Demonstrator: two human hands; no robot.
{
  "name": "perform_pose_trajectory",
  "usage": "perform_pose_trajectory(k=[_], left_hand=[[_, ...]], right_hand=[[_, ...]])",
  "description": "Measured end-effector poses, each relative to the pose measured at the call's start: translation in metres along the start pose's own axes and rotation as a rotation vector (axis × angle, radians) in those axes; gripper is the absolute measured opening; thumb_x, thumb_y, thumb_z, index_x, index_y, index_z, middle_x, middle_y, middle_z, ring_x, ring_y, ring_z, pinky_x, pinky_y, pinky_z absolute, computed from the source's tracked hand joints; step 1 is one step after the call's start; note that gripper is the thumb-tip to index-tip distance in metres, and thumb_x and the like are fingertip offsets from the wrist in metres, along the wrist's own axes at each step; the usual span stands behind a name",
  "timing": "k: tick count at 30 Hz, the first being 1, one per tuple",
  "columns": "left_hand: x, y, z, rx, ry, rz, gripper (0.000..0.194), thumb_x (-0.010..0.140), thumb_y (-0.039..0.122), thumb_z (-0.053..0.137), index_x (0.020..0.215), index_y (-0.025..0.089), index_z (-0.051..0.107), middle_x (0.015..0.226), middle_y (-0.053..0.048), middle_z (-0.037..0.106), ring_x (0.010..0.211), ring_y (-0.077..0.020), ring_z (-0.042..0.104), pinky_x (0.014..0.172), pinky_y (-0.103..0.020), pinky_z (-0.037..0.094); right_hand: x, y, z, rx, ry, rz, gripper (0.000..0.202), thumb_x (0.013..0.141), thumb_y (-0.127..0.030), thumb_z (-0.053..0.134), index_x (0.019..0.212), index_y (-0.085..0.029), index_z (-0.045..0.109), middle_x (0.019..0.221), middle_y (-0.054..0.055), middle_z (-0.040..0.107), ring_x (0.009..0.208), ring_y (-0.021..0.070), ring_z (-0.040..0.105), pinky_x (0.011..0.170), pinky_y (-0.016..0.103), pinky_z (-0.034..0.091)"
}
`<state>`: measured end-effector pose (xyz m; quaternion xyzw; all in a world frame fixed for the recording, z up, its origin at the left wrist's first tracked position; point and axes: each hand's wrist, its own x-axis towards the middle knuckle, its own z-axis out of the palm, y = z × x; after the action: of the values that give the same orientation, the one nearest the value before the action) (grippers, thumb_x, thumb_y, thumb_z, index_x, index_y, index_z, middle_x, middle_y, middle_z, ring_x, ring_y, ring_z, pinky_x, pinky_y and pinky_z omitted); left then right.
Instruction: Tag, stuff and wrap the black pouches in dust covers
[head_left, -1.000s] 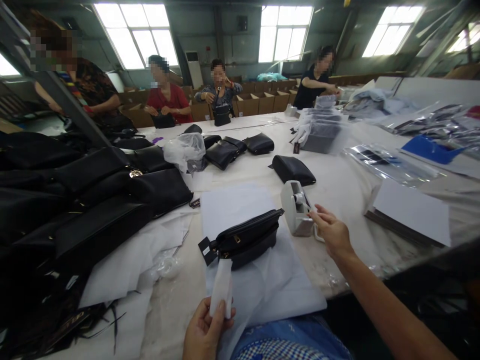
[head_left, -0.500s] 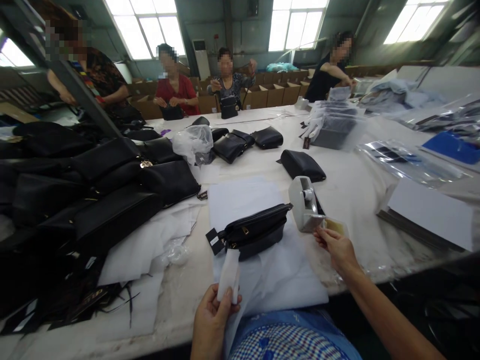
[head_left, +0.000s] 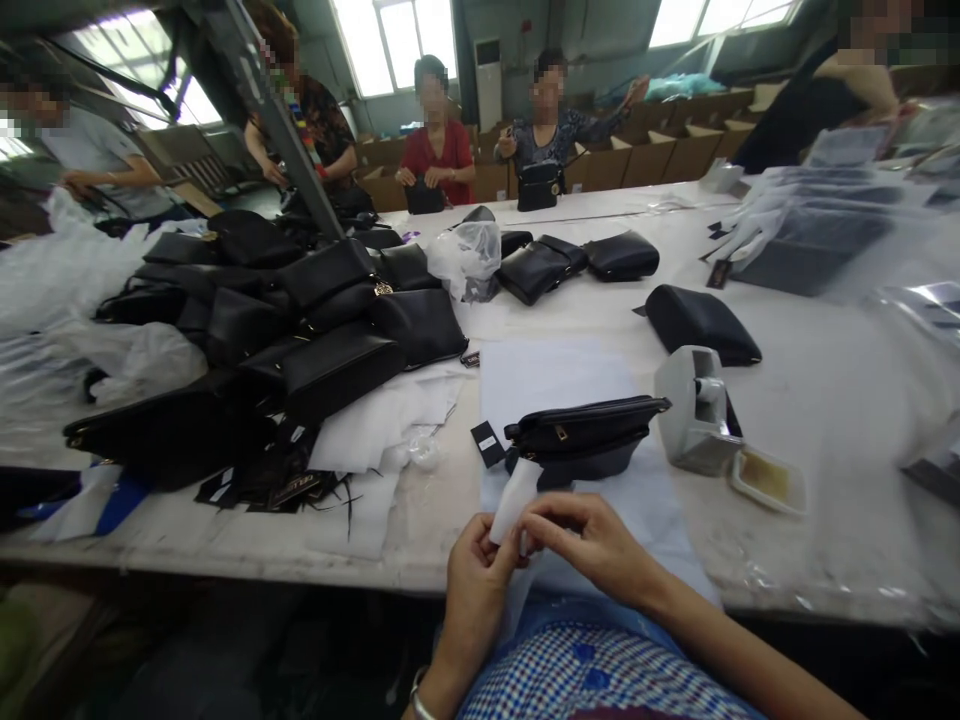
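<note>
The right hand (head_left: 600, 545) is now brought away from the tape dispenser (head_left: 690, 420) to a white strip (head_left: 516, 500), and the view is turned leftward. The strip is grasped between the left hand's (head_left: 476, 585) thumb and fingers. By its lower end the right hand's fingertips are bent together; whether anything is pinched in them cannot be told. The strip's upper end is seen against the near left corner of a black bag (head_left: 592, 440), which is set on a white sheet (head_left: 555, 370) on the desk (head_left: 825, 420). To the left, more black bags (head_left: 341, 365) are piled.
</note>
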<state>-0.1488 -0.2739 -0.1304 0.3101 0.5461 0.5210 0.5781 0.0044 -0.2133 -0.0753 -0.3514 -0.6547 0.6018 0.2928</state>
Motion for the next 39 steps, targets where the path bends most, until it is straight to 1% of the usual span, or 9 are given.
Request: perform_pose_trajectory(k=[3, 7, 13, 17, 21, 24, 29, 33, 39], left_hand=[[0.000, 0.003, -0.002, -0.012, -0.007, 0.009, 0.031, 0.082, 0.042, 0.069, 0.090, 0.013, 0.063, 0.077, -0.005, 0.070, 0.071, -0.0166, 0.066, 0.067, -0.025, 0.051], [-0.001, 0.006, -0.004, -0.027, -0.013, -0.002, 0.031, 0.081, 0.042, 0.070, 0.090, 0.014, 0.063, 0.078, -0.004, 0.070, 0.073, -0.0171, 0.066, 0.068, -0.025, 0.052], [-0.002, 0.005, -0.004, 0.036, -0.024, 0.018, 0.030, 0.081, 0.041, 0.070, 0.092, 0.014, 0.066, 0.078, -0.006, 0.071, 0.074, -0.0190, 0.068, 0.068, -0.026, 0.052], [-0.001, 0.001, -0.006, 0.062, -0.020, 0.029, 0.029, 0.082, 0.040, 0.069, 0.094, 0.014, 0.065, 0.079, -0.006, 0.071, 0.075, -0.0194, 0.068, 0.068, -0.027, 0.052], [-0.001, 0.000, -0.007, 0.039, -0.048, 0.009, 0.030, 0.082, 0.040, 0.069, 0.093, 0.013, 0.065, 0.078, -0.006, 0.070, 0.073, -0.0179, 0.066, 0.068, -0.027, 0.051], [-0.003, 0.003, -0.007, -0.030, -0.052, -0.044, 0.032, 0.082, 0.041, 0.070, 0.093, 0.012, 0.064, 0.080, -0.006, 0.070, 0.072, -0.0167, 0.064, 0.069, -0.026, 0.050], [-0.006, 0.009, -0.004, -0.113, -0.032, -0.132, 0.035, 0.080, 0.043, 0.071, 0.094, 0.012, 0.065, 0.081, -0.005, 0.068, 0.069, -0.0139, 0.061, 0.069, -0.024, 0.048], [-0.007, 0.007, -0.003, -0.141, -0.071, -0.145, 0.032, 0.082, 0.041, 0.070, 0.096, 0.013, 0.065, 0.080, -0.004, 0.067, 0.070, -0.0128, 0.058, 0.065, -0.021, 0.044], [-0.005, -0.002, -0.001, -0.159, -0.086, -0.209, 0.032, 0.081, 0.040, 0.070, 0.098, 0.012, 0.064, 0.076, -0.002, 0.067, 0.060, -0.0088, 0.051, 0.059, -0.019, 0.038]], right_hand=[[0.000, 0.016, 0.006, -0.022, 0.007, 0.116, 0.035, 0.090, -0.044, 0.059, 0.074, -0.015, 0.071, 0.068, 0.003, 0.068, 0.065, 0.0138, 0.061, 0.062, 0.023, 0.047], [-0.005, 0.034, 0.008, -0.046, 0.065, 0.206, 0.041, 0.087, -0.052, 0.059, 0.072, -0.016, 0.071, 0.061, 0.002, 0.064, 0.059, 0.0136, 0.057, 0.057, 0.023, 0.044], [-0.001, 0.042, 0.011, -0.119, 0.128, 0.272, 0.044, 0.085, -0.054, 0.060, 0.065, -0.016, 0.069, 0.053, 0.000, 0.060, 0.051, 0.0124, 0.053, 0.052, 0.023, 0.039], [-0.002, 0.044, 0.011, -0.215, 0.130, 0.247, 0.044, 0.086, -0.054, 0.059, 0.067, -0.017, 0.071, 0.056, 0.001, 0.062, 0.053, 0.0132, 0.054, 0.051, 0.023, 0.038], [-0.003, 0.042, 0.009, -0.222, 0.090, 0.239, 0.044, 0.088, -0.053, 0.056, 0.069, -0.017, 0.071, 0.059, 0.001, 0.064, 0.056, 0.0133, 0.055, 0.053, 0.023, 0.039], [-0.003, 0.044, 0.005, -0.155, 0.041, 0.243, 0.043, 0.089, -0.052, 0.056, 0.072, -0.016, 0.071, 0.062, 0.002, 0.064, 0.059, 0.0139, 0.056, 0.056, 0.023, 0.042], [-0.005, 0.051, 0.000, -0.010, -0.059, 0.165, 0.030, 0.090, -0.042, 0.056, 0.086, -0.018, 0.072, 0.079, 0.003, 0.070, 0.076, 0.0179, 0.064, 0.072, 0.027, 0.050], [-0.006, 0.050, 0.004, -0.071, -0.032, 0.088, 0.024, 0.092, -0.032, 0.052, 0.093, -0.019, 0.072, 0.084, 0.003, 0.071, 0.082, 0.0196, 0.065, 0.076, 0.029, 0.050], [0.000, 0.057, 0.019, -0.123, 0.135, 0.069, 0.021, 0.088, -0.022, 0.049, 0.096, -0.018, 0.068, 0.085, 0.002, 0.070, 0.082, 0.0202, 0.063, 0.075, 0.029, 0.049]])
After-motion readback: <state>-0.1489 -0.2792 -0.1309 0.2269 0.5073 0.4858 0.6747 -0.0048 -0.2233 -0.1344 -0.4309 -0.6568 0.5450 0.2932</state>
